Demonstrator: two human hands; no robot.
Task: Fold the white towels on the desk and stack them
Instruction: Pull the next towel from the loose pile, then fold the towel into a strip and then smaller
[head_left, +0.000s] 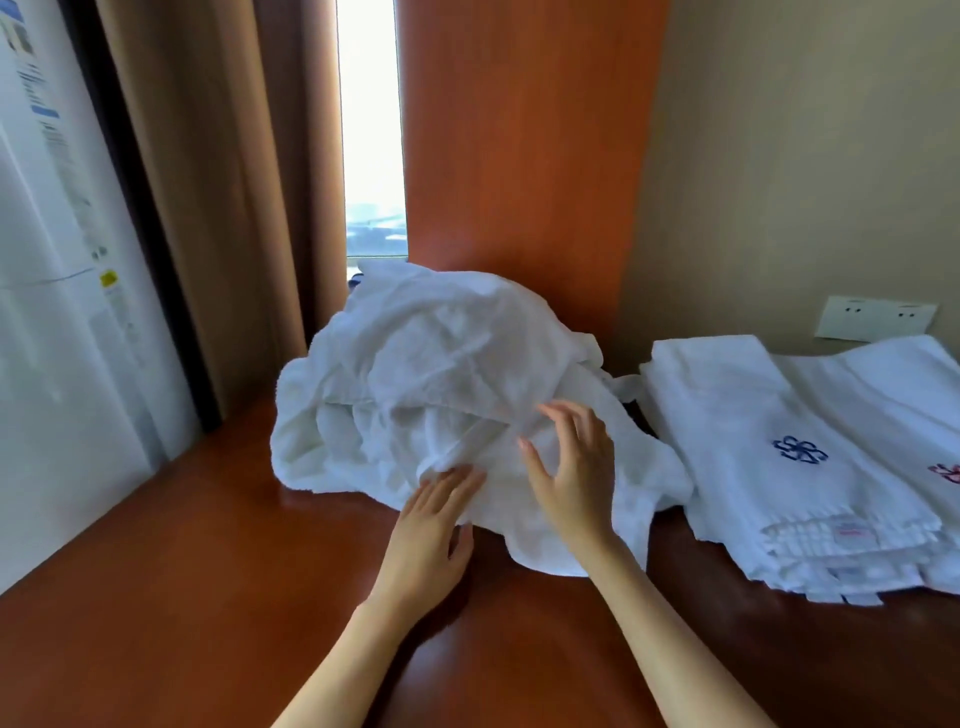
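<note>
Reddish-brown wooden surface set in a corner: brown curtain and a narrow strip of bright window behind, beige wall with a socket plate to the right, tall white appliance at far left.

Progress: partly done. Stack of folded towels lies flat at the right edge of the surface, several layers showing at its near end, a blue flower emblem on the top one. Second folded lot beside it, mostly cut off by the frame. Still to do: crumpled pile of white towels heaped mid-surface against the back panel, just beside the stack, one loose corner trailing toward it. Count in the pile cannot be told. Judged stage: picking out the next towel to fold.

Left hand: open, fingers straight and together, fingertips touching the pile's near edge, palm low over the wood. Holds nothing.

Right hand: open, fingers spread and lightly curved, thumb out, poised over the pile's near right part. No cloth pinched; whether the palm rests on the fabric cannot be told.
</note>
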